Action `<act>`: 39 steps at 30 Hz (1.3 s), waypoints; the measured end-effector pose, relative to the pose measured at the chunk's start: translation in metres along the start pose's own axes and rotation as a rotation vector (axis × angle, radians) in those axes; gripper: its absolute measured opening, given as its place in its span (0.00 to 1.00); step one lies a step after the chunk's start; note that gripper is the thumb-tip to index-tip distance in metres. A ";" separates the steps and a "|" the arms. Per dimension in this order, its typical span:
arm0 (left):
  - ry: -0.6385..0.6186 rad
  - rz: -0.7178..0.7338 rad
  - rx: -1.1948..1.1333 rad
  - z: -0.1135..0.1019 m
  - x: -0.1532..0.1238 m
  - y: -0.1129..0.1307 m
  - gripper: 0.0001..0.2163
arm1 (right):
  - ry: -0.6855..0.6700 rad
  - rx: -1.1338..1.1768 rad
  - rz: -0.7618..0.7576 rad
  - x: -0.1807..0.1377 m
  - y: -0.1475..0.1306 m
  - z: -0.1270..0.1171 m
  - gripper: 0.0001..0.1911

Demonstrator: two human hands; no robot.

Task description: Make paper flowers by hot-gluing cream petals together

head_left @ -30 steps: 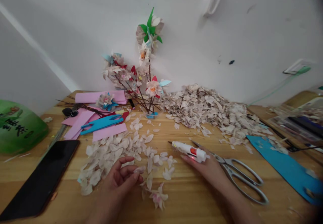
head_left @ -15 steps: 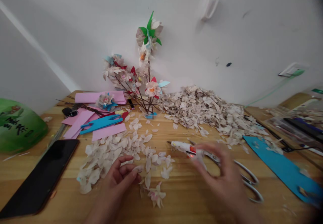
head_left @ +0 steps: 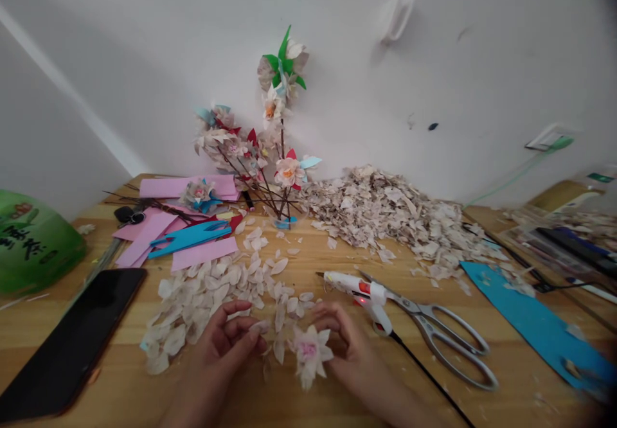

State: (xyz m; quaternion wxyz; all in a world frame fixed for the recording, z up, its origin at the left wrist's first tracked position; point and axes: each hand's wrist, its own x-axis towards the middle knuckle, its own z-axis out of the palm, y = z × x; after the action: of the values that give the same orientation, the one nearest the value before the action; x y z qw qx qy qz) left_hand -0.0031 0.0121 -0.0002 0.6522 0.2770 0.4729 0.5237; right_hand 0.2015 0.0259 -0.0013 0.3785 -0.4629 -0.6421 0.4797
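Observation:
Between the thumb and fingers of my left hand (head_left: 224, 344) is a small pale petal (head_left: 260, 327). My right hand (head_left: 349, 351) has closed its thumb and fingers on a white petal flower (head_left: 310, 352) with a pink centre, its face turned up. Loose petals (head_left: 216, 299) lie spread beyond and around my left hand. To the right of my right hand lies a white glue gun (head_left: 359, 290) with a small red light lit. Grey-handled scissors (head_left: 436, 331) rest beside it, blades towards the glue gun.
Petal flowers on twigs (head_left: 284, 171) stand near the wall beside a heap of dried flakes (head_left: 380, 209). Blue sheet (head_left: 530, 319) lies right; pink strips (head_left: 205, 253) and a black phone (head_left: 72, 344) left. A green bag (head_left: 38, 241) stands at the left edge.
My right hand has moved left from the glue gun, which now lies on the table, and has taken hold of the flower and lifted it. My left hand stays with its petal.

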 end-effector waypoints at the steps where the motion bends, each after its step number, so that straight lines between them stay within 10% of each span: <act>1: 0.000 -0.002 -0.009 0.000 0.000 0.000 0.16 | 0.050 0.084 0.026 0.001 0.001 0.000 0.20; 10: -0.062 -0.011 -0.045 0.005 -0.001 -0.013 0.17 | 0.275 0.232 -0.055 -0.001 0.009 0.006 0.21; 39: -0.088 -0.041 -0.029 0.004 -0.003 -0.011 0.18 | 0.298 0.025 -0.065 -0.002 0.006 0.011 0.23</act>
State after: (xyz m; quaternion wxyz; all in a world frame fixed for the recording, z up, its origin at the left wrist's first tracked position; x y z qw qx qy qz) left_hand 0.0053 0.0068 -0.0069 0.6869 0.2805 0.4416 0.5044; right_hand 0.1935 0.0214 -0.0099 0.4906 -0.5031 -0.5876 0.4012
